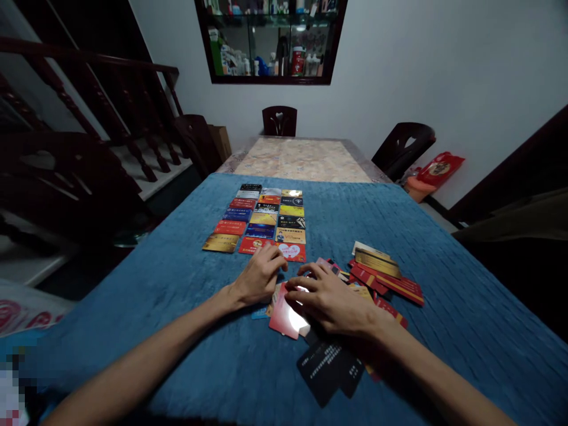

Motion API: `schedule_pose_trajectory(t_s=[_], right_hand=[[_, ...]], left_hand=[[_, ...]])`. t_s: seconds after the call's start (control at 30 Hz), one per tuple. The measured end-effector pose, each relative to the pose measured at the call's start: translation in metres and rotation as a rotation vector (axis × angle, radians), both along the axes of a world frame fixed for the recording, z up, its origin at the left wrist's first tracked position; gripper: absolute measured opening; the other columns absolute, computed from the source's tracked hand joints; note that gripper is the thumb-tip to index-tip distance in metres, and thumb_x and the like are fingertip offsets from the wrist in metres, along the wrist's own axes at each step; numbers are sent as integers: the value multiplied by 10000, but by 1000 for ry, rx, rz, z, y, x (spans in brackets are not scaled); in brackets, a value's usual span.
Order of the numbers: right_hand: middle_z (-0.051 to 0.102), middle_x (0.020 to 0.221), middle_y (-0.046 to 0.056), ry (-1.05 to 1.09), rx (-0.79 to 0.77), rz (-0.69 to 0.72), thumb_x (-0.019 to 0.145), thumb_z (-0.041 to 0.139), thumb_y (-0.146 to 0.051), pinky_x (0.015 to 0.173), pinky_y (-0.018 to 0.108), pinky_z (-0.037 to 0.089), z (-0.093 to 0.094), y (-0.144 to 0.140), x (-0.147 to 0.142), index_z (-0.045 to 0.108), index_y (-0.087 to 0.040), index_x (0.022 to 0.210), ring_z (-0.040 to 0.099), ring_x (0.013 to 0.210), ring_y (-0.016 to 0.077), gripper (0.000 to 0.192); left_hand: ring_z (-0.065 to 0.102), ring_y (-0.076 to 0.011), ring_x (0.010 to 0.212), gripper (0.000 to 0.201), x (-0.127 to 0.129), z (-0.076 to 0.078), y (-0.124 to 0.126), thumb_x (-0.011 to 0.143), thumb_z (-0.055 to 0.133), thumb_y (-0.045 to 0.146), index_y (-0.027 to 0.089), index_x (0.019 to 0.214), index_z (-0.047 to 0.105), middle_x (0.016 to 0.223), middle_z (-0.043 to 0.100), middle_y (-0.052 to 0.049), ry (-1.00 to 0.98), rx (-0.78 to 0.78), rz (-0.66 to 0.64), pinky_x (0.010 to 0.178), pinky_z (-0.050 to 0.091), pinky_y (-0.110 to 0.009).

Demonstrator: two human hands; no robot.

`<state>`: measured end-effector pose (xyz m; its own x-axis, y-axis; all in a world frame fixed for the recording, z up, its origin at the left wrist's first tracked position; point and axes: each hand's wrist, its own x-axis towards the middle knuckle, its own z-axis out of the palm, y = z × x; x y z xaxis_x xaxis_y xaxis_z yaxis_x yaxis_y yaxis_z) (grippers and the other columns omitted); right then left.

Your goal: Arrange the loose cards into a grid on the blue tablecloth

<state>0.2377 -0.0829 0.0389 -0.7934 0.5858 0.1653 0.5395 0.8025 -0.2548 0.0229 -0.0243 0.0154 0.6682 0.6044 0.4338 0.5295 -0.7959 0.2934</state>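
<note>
Well, your right hand (331, 297), fingers apart, could scatter loose cards (326, 367) by dragging; left hand (261, 274), fingers curled, grip unclear, might bump the near row (251, 244).

Home dining room, chairs (268, 122), apparently stairs (156, 184)

Pink card (279, 318) partly covered, cabinet (270, 80) cropped

The cards (284, 319) look smooth, glossy plastic; the cloth (168, 260), matt and textured.
</note>
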Motion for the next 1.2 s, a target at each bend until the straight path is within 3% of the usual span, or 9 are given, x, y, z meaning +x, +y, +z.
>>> schedule_pose_trajectory(t_s=[0.3, 0.53, 0.87, 1.2], right_hand=[[667, 1166, 116, -17, 96, -143, 987, 484, -392, 922, 497, 366, -10, 5, 7, 664, -222, 1203, 463, 1097, 300, 329], [646, 1171, 136, 7, 120, -159, 975, 500, -450, 910, 476, 390, -16, 6, 11, 640, -195, 1217, 461, 1107, 297, 379], [653, 1155, 125, 59, 113, -142, 959, 536, -480, 908, 457, 421, -20, 9, 10, 643, -190, 1187, 479, 1095, 275, 385], [686, 1100, 99, 122, 122, -124, 977, 536, -411, 911, 439, 415, -19, 10, 10, 667, -194, 1147, 495, 1081, 255, 305]], left_hand=[[544, -220, 842, 75, -3, 12, -12, 832, 537, 220, 178, 815, 597, 844, 646, -69, 152, -2, -58, 791, 416, -391], [539, -249, 867, 358, -2, 21, -24, 778, 642, 504, 161, 873, 609, 919, 628, -100, 328, 16, -65, 827, 415, -425], [538, -229, 830, 336, 1, 26, -30, 803, 606, 454, 132, 896, 622, 895, 614, -89, 403, 12, -75, 786, 404, -381], [534, -168, 701, 283, -10, 29, -17, 844, 581, 408, 146, 762, 649, 751, 617, -52, 329, -70, -154, 699, 392, -309]])
